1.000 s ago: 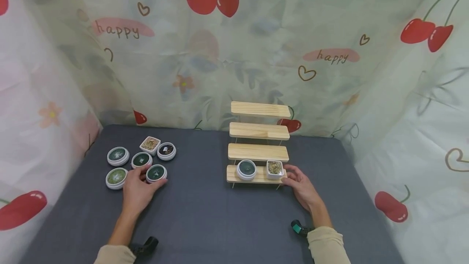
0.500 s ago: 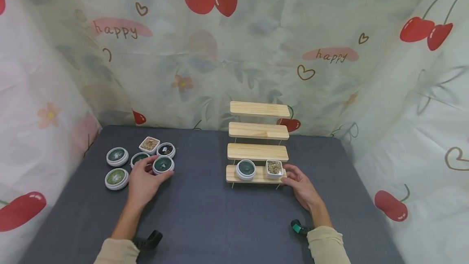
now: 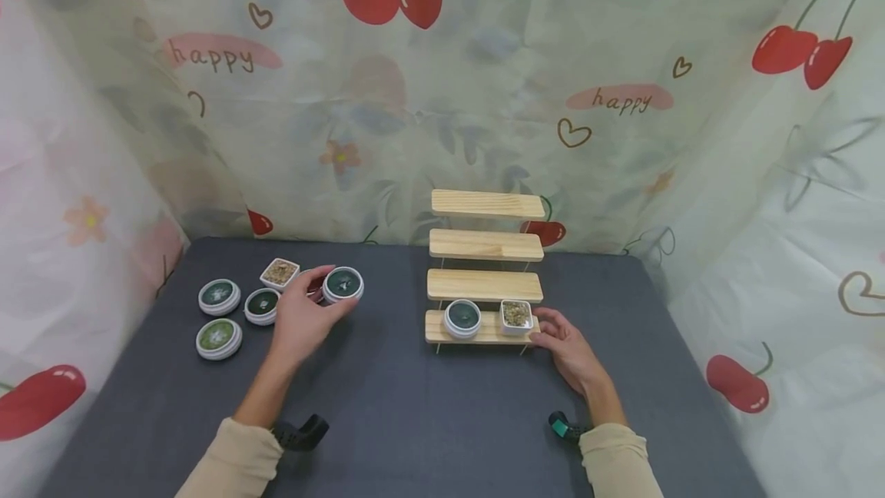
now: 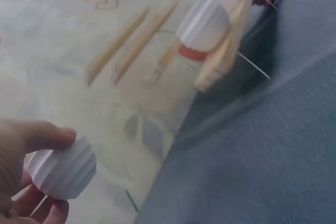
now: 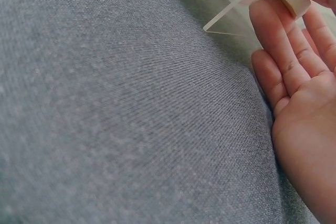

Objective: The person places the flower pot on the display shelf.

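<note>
In the head view my left hand [image 3: 304, 321] holds a small round white pot [image 3: 343, 284] with a dark green filling, thumb on one side and fingers on the other. The left wrist view shows the ribbed side of this pot [image 4: 65, 169], raised off the cloth. My right hand [image 3: 570, 348] pinches the right end of the lowest step of a wooden tiered stand [image 3: 490, 325]. A round white pot [image 3: 462, 317] with a dark green top and a square white pot [image 3: 516, 315] with a tan, grainy filling sit on that step.
Left on the dark grey cloth [image 3: 415, 421] stand a green-topped pot [image 3: 218, 337], two darker green round pots [image 3: 218, 295] and a square grainy pot [image 3: 280, 273]. Another round pot is mostly hidden behind my left hand. A cherry-print curtain [image 3: 477, 121] closes off the back.
My left hand has lifted the round pot from the group and carried it to the right and farther back. The right hand stays at the stand's end.
</note>
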A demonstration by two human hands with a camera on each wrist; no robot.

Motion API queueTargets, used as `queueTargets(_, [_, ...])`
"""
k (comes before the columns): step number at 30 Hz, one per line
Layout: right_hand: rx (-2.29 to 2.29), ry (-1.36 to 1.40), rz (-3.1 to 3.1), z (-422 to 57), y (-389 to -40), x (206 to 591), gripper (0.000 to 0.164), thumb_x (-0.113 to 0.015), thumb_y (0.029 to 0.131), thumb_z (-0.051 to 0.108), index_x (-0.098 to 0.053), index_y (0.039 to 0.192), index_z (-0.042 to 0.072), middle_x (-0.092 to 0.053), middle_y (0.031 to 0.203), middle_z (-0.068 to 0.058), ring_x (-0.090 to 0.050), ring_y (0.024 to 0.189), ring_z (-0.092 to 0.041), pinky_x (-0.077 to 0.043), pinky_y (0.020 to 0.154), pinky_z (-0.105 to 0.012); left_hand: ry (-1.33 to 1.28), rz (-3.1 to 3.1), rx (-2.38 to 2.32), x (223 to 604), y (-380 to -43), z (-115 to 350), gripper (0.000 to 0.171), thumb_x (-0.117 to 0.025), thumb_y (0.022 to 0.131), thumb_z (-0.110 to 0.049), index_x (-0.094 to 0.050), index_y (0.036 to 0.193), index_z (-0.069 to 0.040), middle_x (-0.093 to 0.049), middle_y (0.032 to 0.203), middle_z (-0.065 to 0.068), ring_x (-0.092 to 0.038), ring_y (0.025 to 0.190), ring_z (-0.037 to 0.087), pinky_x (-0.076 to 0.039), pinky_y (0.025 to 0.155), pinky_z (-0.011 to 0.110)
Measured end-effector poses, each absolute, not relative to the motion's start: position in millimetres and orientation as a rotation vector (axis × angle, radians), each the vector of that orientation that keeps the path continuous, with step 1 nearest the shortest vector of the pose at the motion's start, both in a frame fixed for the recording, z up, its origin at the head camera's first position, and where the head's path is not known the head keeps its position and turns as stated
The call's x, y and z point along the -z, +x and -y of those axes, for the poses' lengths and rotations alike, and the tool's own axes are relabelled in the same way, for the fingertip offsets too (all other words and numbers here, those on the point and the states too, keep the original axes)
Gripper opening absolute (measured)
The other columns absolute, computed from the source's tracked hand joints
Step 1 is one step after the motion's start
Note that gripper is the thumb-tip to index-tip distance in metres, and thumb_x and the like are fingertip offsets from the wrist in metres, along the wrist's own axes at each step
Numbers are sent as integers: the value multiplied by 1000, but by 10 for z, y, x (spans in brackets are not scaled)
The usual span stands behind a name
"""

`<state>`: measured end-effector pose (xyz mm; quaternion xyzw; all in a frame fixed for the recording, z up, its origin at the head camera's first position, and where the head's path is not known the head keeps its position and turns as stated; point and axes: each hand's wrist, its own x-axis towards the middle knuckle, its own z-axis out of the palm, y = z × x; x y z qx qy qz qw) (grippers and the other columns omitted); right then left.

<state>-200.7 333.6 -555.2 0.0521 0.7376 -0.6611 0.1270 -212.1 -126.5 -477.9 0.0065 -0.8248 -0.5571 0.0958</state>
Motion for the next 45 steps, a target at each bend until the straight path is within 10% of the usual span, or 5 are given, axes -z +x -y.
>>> queueTargets(45, [1950,170,-2102,-3321,-2005,5520,63,-73,95,19,-38,147,11,-71,99,10,-66,100,-9,-34,106,-28,-471,2605,1883,4325,-2529,-499,59,-90,77,-22,-65,130,-12,-71,118,4,-69,105,19,-59,90,34])
